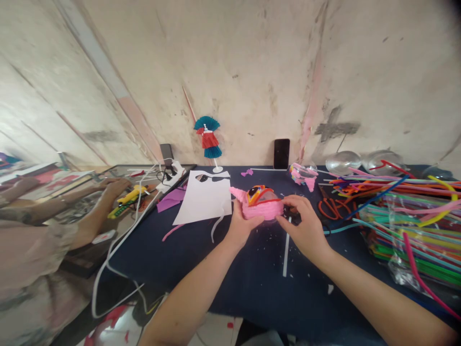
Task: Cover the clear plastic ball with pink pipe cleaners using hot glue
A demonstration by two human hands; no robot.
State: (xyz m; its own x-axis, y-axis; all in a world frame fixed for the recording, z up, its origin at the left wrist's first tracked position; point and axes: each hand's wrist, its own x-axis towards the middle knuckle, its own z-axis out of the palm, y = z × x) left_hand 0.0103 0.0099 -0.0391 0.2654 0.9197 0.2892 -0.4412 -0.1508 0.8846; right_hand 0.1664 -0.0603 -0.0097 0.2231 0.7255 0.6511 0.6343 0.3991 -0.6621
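A pink fuzzy craft figure (pixel 260 205) with a pointed horn, a red trim and a yellow-orange eye sits on the dark blue table (pixel 216 269). My left hand (pixel 240 225) cups its left underside, fingers closed against it. From the right, my right hand (pixel 305 225) pinches its edge, and something small and dark shows at the fingertips. A white stick (pixel 285 254) lies on the cloth between my hands.
A big heap of coloured pipe cleaners (pixel 406 211) in plastic fills the right side. White paper (pixel 203 197), a phone (pixel 281 154) leaning on the wall and a small paper doll (pixel 209 139) stand behind. Another person's hands (pixel 108 192) work at the left, near white cables (pixel 118 245).
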